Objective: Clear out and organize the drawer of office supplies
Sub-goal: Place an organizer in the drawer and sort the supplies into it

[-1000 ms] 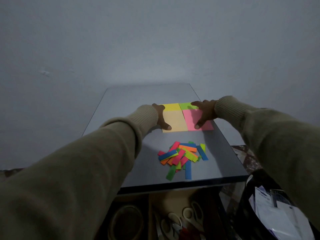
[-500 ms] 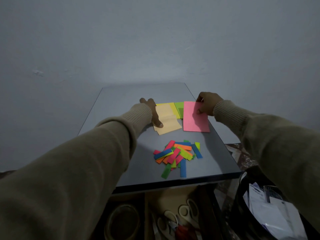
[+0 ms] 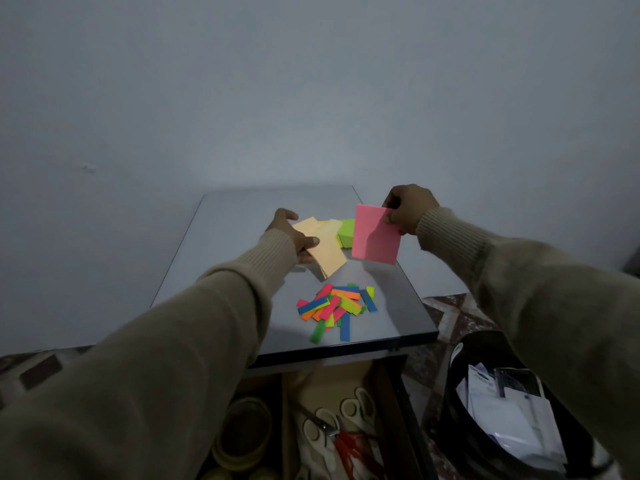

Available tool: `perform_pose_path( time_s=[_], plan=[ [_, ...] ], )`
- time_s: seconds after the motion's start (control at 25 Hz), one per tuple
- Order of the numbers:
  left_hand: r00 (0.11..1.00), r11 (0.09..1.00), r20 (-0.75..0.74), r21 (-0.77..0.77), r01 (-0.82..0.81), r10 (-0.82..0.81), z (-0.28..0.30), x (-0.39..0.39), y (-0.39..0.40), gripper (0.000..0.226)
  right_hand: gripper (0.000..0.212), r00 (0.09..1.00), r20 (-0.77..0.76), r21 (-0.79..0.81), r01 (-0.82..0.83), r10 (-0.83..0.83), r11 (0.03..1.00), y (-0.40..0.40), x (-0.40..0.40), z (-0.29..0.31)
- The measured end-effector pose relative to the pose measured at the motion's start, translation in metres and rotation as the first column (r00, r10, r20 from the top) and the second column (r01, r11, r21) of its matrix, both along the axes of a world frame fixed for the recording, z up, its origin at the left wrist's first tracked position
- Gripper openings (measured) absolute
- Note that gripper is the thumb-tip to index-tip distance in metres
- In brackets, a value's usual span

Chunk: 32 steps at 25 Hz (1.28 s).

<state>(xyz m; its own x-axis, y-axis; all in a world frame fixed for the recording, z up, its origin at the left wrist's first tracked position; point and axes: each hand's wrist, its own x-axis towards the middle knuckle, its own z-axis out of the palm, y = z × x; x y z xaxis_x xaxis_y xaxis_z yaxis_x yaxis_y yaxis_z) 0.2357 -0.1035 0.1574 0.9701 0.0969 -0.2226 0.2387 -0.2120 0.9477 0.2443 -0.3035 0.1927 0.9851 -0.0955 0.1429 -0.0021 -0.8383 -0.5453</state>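
Head view: pink sticky-note pad lifted clear of the table, pinched at its upper right corner by the right hand, fingers closed tight on it. Light, thin, floppy at the free end (likely to fan or bend); better gripped along the glued edge. Orange pad half raised in the left hand, thumb clamped over the top sheets. Green pad flat between them. Loose coloured strips nearer, open drawer below.
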Motion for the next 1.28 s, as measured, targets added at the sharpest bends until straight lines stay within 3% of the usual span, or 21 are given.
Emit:
perform_pose_path(
  time_s=[0.2,0.4,0.52,0.68,0.88,1.12,1.28],
  plan=[
    [0.998,1.0,0.068,0.03,0.003,-0.005,0.022,-0.029,0.015,0.034,0.02,0.999,0.044,0.062,0.011,-0.013,0.998,0.001,-0.03,0.022],
    [0.995,0.999,0.089,0.044,0.03,-0.033,0.042,-0.078,0.032,0.057,0.019,0.999,0.034,0.125,-0.011,0.007,0.992,0.007,-0.077,0.047],
    [0.994,0.999,0.103,0.039,-0.029,0.025,0.048,-0.108,0.035,0.058,0.02,1.0,0.013,0.116,-0.03,0.028,0.993,0.013,-0.108,0.053],
    [0.97,0.993,0.213,-0.019,-0.119,0.12,0.046,-0.155,0.039,0.013,0.018,0.999,-0.01,0.117,-0.051,0.053,0.992,0.02,-0.153,0.054],
    [0.967,0.993,0.229,0.01,-0.118,0.112,0.038,-0.201,0.047,0.036,0.021,0.997,-0.049,0.063,-0.054,0.057,0.997,0.024,-0.195,0.039],
    [0.978,0.972,0.209,0.224,-0.066,0.018,0.009,-0.249,0.053,0.038,0.024,0.992,-0.1,-0.011,-0.077,0.075,0.997,0.028,-0.238,0.017],
    [0.986,0.959,0.166,0.283,-0.022,-0.026,-0.012,-0.276,0.05,0.04,0.031,0.983,-0.159,0.001,-0.086,0.086,0.996,0.025,-0.263,-0.007]
  ],
)
